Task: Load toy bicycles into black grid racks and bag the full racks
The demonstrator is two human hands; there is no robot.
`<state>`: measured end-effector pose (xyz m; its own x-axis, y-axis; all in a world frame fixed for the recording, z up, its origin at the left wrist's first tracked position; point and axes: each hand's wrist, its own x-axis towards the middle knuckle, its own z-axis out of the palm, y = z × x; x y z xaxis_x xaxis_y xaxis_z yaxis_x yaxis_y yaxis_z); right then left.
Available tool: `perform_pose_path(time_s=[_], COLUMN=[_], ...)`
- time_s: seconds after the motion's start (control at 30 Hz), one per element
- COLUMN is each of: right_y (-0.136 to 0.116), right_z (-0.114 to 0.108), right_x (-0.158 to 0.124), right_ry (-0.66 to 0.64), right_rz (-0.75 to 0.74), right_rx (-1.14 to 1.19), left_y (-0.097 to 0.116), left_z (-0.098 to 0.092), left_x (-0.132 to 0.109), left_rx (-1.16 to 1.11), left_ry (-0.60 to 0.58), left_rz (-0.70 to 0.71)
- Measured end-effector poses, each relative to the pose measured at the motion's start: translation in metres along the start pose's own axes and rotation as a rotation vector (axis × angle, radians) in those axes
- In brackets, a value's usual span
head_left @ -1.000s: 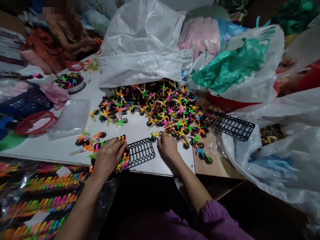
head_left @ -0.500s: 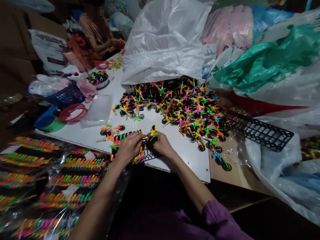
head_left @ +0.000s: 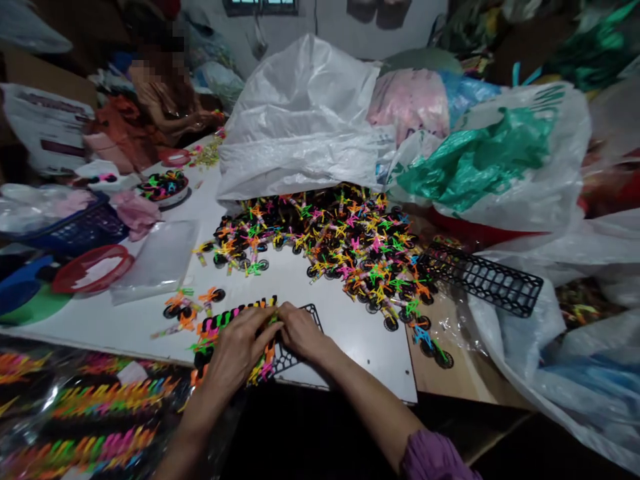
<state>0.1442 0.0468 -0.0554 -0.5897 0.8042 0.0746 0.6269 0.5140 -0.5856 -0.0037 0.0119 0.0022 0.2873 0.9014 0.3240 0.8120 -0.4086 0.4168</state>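
A black plastic rack (head_left: 286, 361) lies at the table's front edge, its left part filled with rows of small colourful toy bicycles (head_left: 213, 323). My left hand (head_left: 235, 347) is bent over these rows, thumb and fingers closed towards my right hand; what they pinch is hidden. Fingertips of both hands meet above the rack. My right hand (head_left: 304, 333) is closed at the edge of the filled part, on a toy bicycle of which only a yellow-green bit shows. Left of the rack lie a few loose orange toy bicycles (head_left: 181, 311).
A big heap of toy bicycles (head_left: 370, 250) spills from a white sack (head_left: 300, 127). Another black rack (head_left: 485, 280) lies at the right. Clear plastic bags (head_left: 157, 260), a red basket (head_left: 93, 270) and packed toy bicycles (head_left: 110, 400) are on the left. A person (head_left: 165, 100) sits at the back left.
My right hand has lowered the toy bicycle from above the rack down to it, and my hands have come together. The view has shifted, so the table appears lower and further left.
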Motion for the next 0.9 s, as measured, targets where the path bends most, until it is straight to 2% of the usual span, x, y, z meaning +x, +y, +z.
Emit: perform_pose_path(time_s=[0.23, 0.43, 0.5, 0.6, 0.73, 0.8, 0.9], right_y=[0.000, 0.004, 0.008, 0.019, 0.033, 0.037, 0.038], right_z=[-0.001, 0.002, -0.010, -0.044, -0.087, -0.094, -0.092], right_x=[0.002, 0.002, 0.008, 0.024, 0.064, 0.082, 0.097], right_ry=[-0.018, -0.011, -0.097, -0.226, -0.032, -0.038, -0.082], right_rz=[-0.028, -0.042, -0.084, -0.068, 0.203, 0.265, 0.286], right_rx=[-0.066, -0.046, 0.037, 0.065, -0.389, -0.464, -0.483], left_y=[-0.005, -0.005, -0.003, 0.001, 0.005, 0.004, 0.002], left_z=[0.007, 0.006, 0.004, 0.000, -0.008, -0.018, -0.036], left_x=[-0.001, 0.000, 0.002, 0.003, 0.005, 0.006, 0.003], left_rx=[0.055, 0.044, 0.051, 0.036, -0.026, -0.037, -0.030], left_ry=[0.037, 0.039, 0.024, -0.013, 0.011, 0.079, 0.206], left_rz=[0.033, 0.083, 0.061, 0.006, -0.114, -0.185, -0.268])
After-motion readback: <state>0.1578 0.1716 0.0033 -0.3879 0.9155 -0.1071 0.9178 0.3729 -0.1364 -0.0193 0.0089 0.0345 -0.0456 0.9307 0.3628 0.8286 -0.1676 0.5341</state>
